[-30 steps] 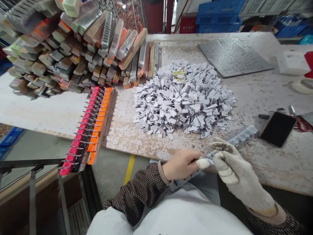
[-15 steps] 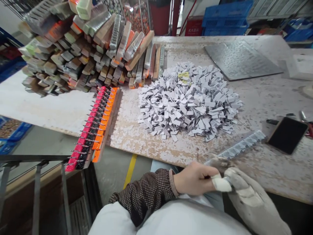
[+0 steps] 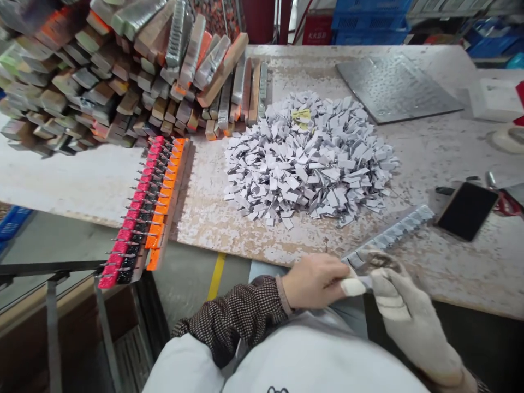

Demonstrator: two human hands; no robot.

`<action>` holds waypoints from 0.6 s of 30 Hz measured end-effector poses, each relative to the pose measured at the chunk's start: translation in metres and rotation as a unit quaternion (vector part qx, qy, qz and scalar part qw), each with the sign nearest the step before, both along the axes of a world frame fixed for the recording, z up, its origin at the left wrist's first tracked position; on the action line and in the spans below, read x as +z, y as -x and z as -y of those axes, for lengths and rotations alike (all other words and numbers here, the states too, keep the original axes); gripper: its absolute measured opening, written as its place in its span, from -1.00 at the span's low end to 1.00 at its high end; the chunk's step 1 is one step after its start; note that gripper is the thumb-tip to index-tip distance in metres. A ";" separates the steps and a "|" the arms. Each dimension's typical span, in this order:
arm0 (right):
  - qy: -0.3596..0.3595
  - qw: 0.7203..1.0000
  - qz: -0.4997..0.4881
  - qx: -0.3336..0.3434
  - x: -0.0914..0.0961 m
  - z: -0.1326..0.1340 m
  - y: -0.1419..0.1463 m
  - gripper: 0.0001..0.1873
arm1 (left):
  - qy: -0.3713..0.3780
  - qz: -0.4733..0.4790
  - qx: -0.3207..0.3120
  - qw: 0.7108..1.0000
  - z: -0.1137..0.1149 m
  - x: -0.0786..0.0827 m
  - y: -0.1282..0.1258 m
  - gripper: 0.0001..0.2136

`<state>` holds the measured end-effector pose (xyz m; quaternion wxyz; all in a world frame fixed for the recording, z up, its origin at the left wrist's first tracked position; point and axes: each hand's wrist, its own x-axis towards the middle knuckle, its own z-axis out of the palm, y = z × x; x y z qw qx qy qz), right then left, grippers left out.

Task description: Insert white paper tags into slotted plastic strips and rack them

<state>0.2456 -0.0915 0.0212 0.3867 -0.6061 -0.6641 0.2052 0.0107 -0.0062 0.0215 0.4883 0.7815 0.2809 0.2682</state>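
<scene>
My left hand (image 3: pixel 315 281), bare with white tape or a cover on the thumb, is closed in a pinch near the table's front edge. Facing it is my right hand (image 3: pixel 413 319), in a whitish work glove with dirty fingertips, its fingers bent closed. Between the two sets of fingertips shows a small white piece (image 3: pixel 365 281), partly hidden and blurred; both hands seem to grip it. Just behind the hands a notched silver-grey strip (image 3: pixel 393 234) lies slantwise on the table. Beyond it is a heap of small flat white pieces (image 3: pixel 307 169), with a yellow label (image 3: pixel 302 114) on top.
Wooden and plastic-wrapped bars (image 3: pixel 110 82) are stacked at the left. Strips with pink, black and orange blocks (image 3: pixel 141 213) overhang the table edge. At the right lie a phone (image 3: pixel 466 211) and red-handled tool (image 3: pixel 507 203); behind is a metal plate (image 3: pixel 397 90). A metal railing (image 3: pixel 53 327) stands lower left.
The view has shifted slightly, so the table's things sit further left and higher. My hands have drawn a little apart, and the small white piece now shows between the fingertips.
</scene>
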 end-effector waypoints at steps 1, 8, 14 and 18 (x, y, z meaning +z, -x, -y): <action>-0.031 0.999 0.045 -0.004 0.002 -0.008 -0.007 -0.83 | -0.077 -0.079 0.034 0.993 -0.010 0.000 0.008 -0.54; -0.176 0.893 0.414 0.012 -0.004 -0.043 -0.028 -0.72 | -0.230 -0.460 0.192 0.836 -0.070 0.005 0.060 -0.82; -0.152 0.868 0.469 0.060 -0.006 -0.053 -0.017 -0.81 | -0.212 -0.457 0.147 0.851 -0.073 -0.004 0.051 -0.82; -0.145 0.867 0.469 0.090 -0.007 -0.063 -0.020 -0.86 | -0.179 -0.449 0.157 0.861 -0.075 -0.007 0.044 -0.81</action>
